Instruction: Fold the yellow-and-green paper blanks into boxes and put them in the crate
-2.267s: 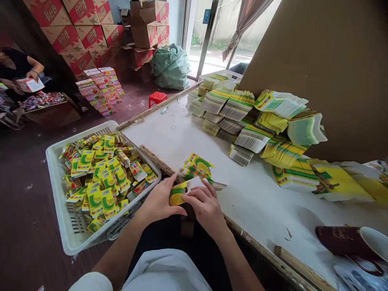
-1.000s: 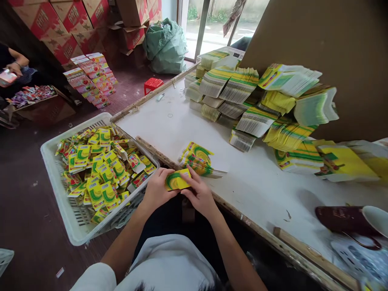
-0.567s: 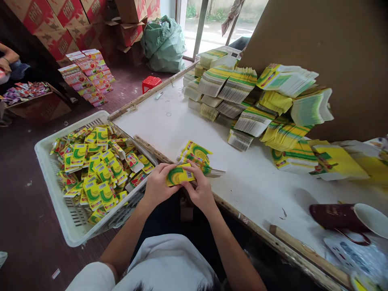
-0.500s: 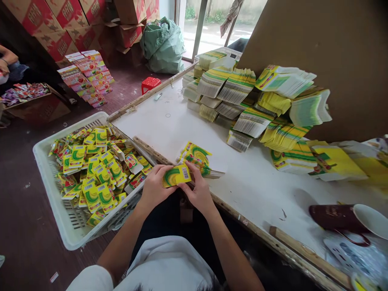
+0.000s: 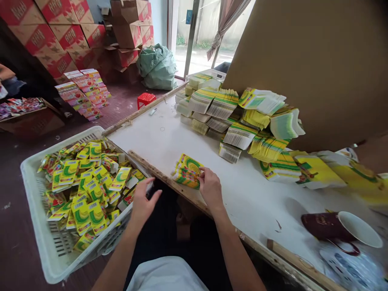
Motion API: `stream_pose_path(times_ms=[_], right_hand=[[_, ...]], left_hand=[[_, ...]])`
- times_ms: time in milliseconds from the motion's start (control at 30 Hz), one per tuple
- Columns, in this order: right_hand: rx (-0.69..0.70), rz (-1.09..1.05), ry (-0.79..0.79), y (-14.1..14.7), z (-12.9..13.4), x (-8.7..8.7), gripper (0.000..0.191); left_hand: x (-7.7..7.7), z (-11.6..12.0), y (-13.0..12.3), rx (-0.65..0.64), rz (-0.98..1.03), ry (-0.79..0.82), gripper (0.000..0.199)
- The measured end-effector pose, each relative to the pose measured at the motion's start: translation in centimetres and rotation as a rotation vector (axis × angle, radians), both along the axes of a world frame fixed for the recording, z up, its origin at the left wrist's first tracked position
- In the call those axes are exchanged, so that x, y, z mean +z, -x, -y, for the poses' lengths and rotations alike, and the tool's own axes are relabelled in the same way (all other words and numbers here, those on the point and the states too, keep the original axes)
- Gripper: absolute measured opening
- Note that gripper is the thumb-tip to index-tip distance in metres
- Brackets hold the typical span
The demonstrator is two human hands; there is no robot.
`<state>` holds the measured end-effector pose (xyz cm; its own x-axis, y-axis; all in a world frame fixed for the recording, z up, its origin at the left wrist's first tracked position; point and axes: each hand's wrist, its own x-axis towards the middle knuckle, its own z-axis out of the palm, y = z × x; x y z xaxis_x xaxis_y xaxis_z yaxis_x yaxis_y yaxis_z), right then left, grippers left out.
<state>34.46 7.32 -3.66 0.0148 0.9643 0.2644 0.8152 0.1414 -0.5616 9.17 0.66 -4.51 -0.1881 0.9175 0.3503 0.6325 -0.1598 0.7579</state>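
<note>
My left hand (image 5: 144,204) is open and holds nothing, its thumb and fingers apart beside the right rim of the white plastic basket (image 5: 32,202). In that basket lie many small yellow-green folded cartons (image 5: 93,190); one carton (image 5: 120,178) sits tilted near the right side, close to my left hand. At the table's front edge rests a small fanned stack of flat cartons (image 5: 188,169). My right hand (image 5: 211,190) pinches a flat carton at the right end of this stack, its fingertips partly hiding the grip.
Bundles of flat cartons (image 5: 226,107) are piled across the back of the white table (image 5: 163,141). A dark mug (image 5: 323,226) lies on its side at the right, near a wooden strip (image 5: 291,254). A red stool (image 5: 146,99) stands beyond the table. Another person's arm shows far left.
The folded carton has left my hands, and one now lies tilted in the basket. My left hand has opened and shifted left; my right hand has moved onto the flat stack.
</note>
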Motion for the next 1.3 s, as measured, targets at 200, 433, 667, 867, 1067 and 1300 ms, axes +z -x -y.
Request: stream_pose_path(times_ms=[200,433,667,867,1067,1300], right_hand=[[0.011,-0.035,-0.023,0.2,-0.5,0.1,0.034],[-0.059,-0.178,-0.117,0.5,0.1,0.9,0.034],[0.452,-0.701,0.144,4.6,5.8,2.0,0.037],[0.532,-0.841,0.248,7.9,8.6,1.5,0.053],[0.379,-0.769,0.169,7.3,7.2,0.5,0.041],[0.420,-0.598,-0.051,5.0,6.4,1.5,0.015]], left_hand=[[0.1,1.1,-3.6,-0.296,0.131,0.133,0.028],[0.6,1.4,-3.7,-0.334,0.309,0.274,0.030],[1.6,-0.1,-6.6,-0.296,1.035,0.186,0.053],[3.0,-1.5,-7.2,-0.040,1.299,-0.021,0.041],[1.2,-0.6,-5.8,-0.077,1.199,0.102,0.059],[0.1,-0.3,-4.8,-0.013,1.035,0.096,0.031]])
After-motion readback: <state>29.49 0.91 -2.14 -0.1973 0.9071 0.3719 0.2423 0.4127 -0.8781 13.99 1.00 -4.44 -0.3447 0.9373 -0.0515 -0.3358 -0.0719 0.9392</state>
